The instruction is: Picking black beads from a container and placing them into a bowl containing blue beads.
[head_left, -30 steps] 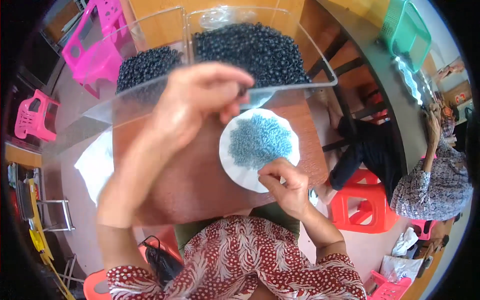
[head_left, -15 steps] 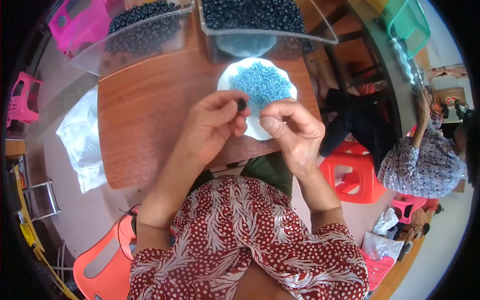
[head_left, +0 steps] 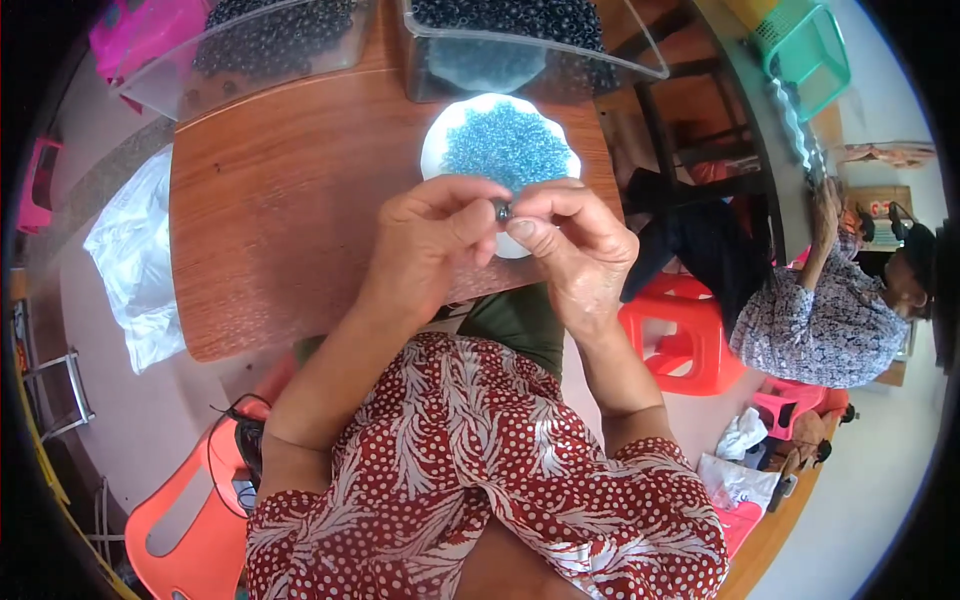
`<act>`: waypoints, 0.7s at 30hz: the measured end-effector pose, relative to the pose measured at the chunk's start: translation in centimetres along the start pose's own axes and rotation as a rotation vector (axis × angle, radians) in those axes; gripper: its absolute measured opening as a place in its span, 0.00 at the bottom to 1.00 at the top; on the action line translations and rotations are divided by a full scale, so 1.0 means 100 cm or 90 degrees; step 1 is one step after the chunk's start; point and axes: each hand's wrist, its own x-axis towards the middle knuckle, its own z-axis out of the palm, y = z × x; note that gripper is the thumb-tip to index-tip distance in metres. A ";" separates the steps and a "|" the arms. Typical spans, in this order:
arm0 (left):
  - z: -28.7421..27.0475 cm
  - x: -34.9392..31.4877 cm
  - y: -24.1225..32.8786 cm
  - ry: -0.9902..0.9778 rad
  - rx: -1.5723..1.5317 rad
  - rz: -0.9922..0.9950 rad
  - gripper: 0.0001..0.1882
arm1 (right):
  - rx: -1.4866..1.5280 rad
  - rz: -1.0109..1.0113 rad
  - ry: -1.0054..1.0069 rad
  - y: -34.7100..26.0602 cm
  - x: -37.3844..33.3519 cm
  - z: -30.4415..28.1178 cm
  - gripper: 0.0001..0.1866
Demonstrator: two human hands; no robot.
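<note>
Between my fingertips, over the near edge of the plate, is a small round black piece [head_left: 502,210] with a shiny face. My left hand [head_left: 425,235] pinches it between thumb and fingers. From the other side my right hand [head_left: 585,240] meets it, thumb and forefinger pressed together; whatever they hold is too small to make out. Just beyond my hands, a white scalloped plate [head_left: 434,150] carries a heap of tiny clear-blue bead-like pieces [head_left: 505,145]. Two clear plastic bins at the far side hold many similar black pieces [head_left: 510,22].
The left bin [head_left: 260,60] and the right bin [head_left: 535,45] stand on the brown wooden table [head_left: 270,230]. White plastic sheeting [head_left: 135,260] hangs by its left edge. A red stool [head_left: 680,335] stands to the right, near another person [head_left: 830,320] at a dark table with a green basket [head_left: 805,55].
My right fingertips have moved left and now meet the black piece in my left hand. The whole view has shifted slightly, with the table and plate appearing farther left and up.
</note>
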 end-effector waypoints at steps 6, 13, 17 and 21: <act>-0.003 -0.005 -0.003 0.005 0.085 0.044 0.11 | -0.041 -0.012 0.018 0.006 -0.001 0.000 0.07; -0.005 -0.010 -0.007 0.018 0.093 0.040 0.11 | -0.088 -0.014 -0.005 0.009 -0.004 -0.002 0.06; -0.003 -0.012 -0.006 0.040 0.103 0.006 0.11 | -0.148 -0.052 -0.003 0.011 -0.005 0.000 0.05; -0.006 -0.012 -0.009 0.054 0.120 0.003 0.11 | -0.203 -0.043 -0.034 0.008 -0.001 -0.002 0.06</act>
